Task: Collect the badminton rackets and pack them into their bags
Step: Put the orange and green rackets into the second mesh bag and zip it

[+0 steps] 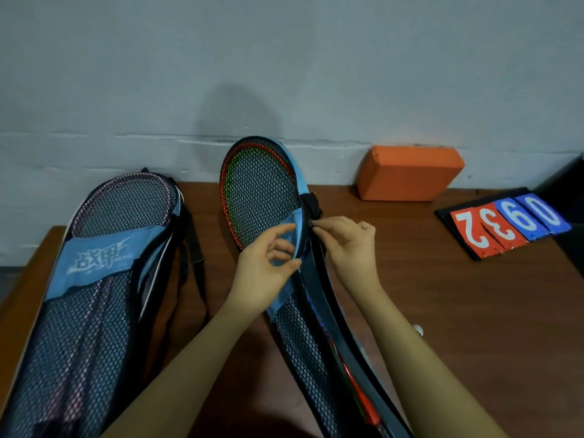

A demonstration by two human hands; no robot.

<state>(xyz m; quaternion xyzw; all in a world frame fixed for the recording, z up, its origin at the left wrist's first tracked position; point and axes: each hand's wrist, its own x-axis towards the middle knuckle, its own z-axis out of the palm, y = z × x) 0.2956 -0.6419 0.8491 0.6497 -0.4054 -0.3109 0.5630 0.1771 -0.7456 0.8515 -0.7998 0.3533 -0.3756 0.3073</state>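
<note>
Mesh bag (284, 311) gripped left (262, 273), zipper pull (311, 222) (small) pinched right (347, 245)

Both forearms are stretched forward; the left hand (264, 270) is half-curled, the right hand (346, 245) is pinched at its fingertips.

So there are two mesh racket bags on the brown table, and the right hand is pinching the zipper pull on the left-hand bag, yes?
Not quite. In the head view the right hand pinches the zipper pull on the right-hand mesh racket bag, not the left-hand one.
</note>
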